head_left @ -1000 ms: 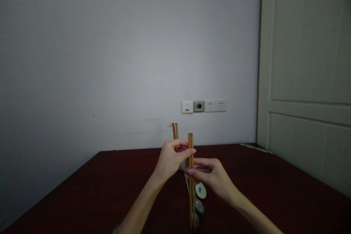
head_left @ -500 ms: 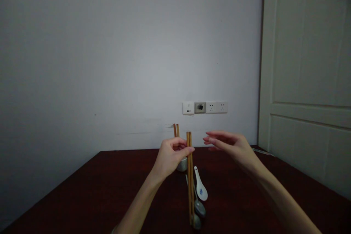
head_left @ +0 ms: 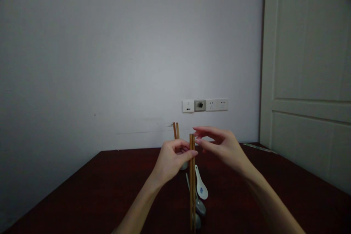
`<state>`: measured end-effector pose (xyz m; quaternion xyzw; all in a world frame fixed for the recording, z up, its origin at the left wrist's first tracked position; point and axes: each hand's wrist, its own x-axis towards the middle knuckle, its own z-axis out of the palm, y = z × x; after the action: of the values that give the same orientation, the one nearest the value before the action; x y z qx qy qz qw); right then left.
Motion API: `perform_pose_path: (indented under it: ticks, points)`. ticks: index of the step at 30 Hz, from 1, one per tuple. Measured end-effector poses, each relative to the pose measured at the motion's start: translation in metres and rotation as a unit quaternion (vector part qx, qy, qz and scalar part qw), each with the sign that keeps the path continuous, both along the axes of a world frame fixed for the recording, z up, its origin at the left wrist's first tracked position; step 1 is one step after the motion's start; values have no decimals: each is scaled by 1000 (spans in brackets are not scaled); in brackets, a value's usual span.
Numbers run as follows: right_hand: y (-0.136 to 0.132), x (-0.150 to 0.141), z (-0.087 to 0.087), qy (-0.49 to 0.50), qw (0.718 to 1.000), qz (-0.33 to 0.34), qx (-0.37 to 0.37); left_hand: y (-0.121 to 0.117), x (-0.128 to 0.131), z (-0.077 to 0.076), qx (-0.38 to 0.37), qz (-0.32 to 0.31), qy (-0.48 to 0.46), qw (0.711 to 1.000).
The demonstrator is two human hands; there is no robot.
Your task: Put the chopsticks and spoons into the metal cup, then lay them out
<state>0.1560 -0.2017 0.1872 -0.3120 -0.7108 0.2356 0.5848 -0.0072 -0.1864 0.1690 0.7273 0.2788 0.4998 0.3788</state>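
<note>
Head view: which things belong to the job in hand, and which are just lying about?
In the job: front chopsticks; left hand holding them; right hand near their tops.
Apparently just about: white spoon; grey spoons; rear chopsticks, standing; wall sockets.

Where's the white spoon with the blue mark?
In the head view, the white spoon lies right of centre on the dark red table, just right of the held brown wooden chopsticks, beside a grey metal spoon.
</note>
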Motion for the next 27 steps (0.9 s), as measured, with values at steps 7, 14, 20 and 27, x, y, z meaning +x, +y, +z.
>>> perform_pose_path:
  ticks: [7,14,20,27]
  points:
    - [-2,-7,0,3,1000,1,4,-7,2,3,-6,-4,-8,1000]
    - [-1,-12,-3,11,1000,-17,13,-6,1,4,2,-2,-8,1000]
    - [-2,-13,-4,14,1000,-13,9,-7,0,5,-2,-11,-8,1000]
    - [-3,-12,-3,-4,1000,-23,11,-6,-1,5,-9,-10,3,1000]
